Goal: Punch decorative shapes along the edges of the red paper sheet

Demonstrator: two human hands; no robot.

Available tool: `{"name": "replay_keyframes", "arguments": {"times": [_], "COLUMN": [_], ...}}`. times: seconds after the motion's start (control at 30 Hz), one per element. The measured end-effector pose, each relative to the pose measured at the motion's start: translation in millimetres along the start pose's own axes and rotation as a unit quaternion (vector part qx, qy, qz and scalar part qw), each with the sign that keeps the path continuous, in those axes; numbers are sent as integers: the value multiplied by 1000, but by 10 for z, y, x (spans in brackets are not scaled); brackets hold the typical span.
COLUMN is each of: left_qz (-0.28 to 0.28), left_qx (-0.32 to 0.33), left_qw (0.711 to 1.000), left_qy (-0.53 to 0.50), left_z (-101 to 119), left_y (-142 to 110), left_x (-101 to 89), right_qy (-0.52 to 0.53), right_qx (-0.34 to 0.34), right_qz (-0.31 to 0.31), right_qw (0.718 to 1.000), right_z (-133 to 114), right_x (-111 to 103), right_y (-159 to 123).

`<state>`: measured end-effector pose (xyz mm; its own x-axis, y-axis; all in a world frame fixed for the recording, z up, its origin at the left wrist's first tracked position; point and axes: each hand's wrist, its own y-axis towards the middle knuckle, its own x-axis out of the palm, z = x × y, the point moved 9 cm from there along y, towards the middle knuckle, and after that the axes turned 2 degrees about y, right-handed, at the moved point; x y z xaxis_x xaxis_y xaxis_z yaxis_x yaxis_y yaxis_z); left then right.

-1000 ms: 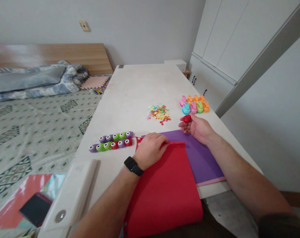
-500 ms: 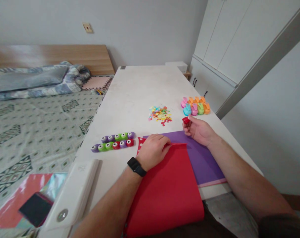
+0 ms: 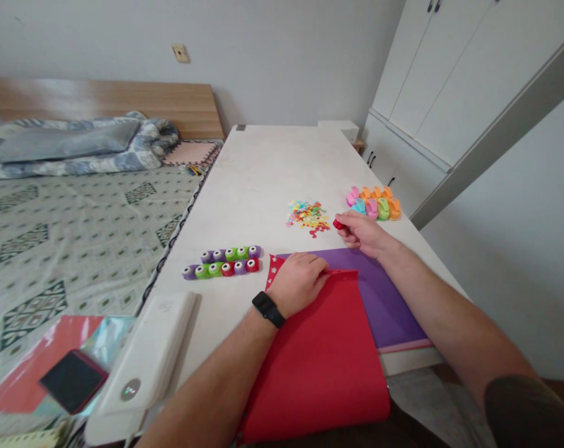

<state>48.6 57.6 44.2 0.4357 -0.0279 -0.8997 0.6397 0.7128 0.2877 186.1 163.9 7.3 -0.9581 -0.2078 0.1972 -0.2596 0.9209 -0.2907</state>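
My left hand [image 3: 296, 281], with a black watch at its wrist, is closed on the far edge of a red paper sheet [image 3: 323, 354]. Star-like holes show along the sheet's far left corner, and its near end curls over the table edge. Between thumb and fingers of my right hand [image 3: 363, 233] is a small red craft punch [image 3: 339, 224], held just right of a pile of colourful paper cutouts [image 3: 309, 214]. Underneath the red sheet lies purple paper [image 3: 393, 305].
Two rows of small punches [image 3: 226, 261] stand left of my left hand. Larger coloured punches [image 3: 375, 202] sit beyond my right hand. A long white device [image 3: 155, 354] lies along the left table edge, near a dark phone-like slab [image 3: 73, 381] on the bed.
My right hand has moved left with the red punch, toward the cutouts, and turned palm down. My left hand keeps its hold on the red paper. The view has shifted slightly.
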Motion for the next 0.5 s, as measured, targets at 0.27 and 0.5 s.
{"name": "replay_keyframes", "arguments": {"times": [0.27, 0.5], "left_qz": [-1, -2], "left_qx": [2, 4], "left_qw": [1000, 1000], "left_qy": [0, 1], "left_z": [-8, -6], "left_y": [-9, 1], "left_x": [10, 9], "right_qy": [-31, -37], "right_qx": [-13, -60], "right_qz": [52, 51], "right_qw": [998, 996], "right_z": [100, -103], "right_x": [9, -149], "right_y": [159, 46]}}
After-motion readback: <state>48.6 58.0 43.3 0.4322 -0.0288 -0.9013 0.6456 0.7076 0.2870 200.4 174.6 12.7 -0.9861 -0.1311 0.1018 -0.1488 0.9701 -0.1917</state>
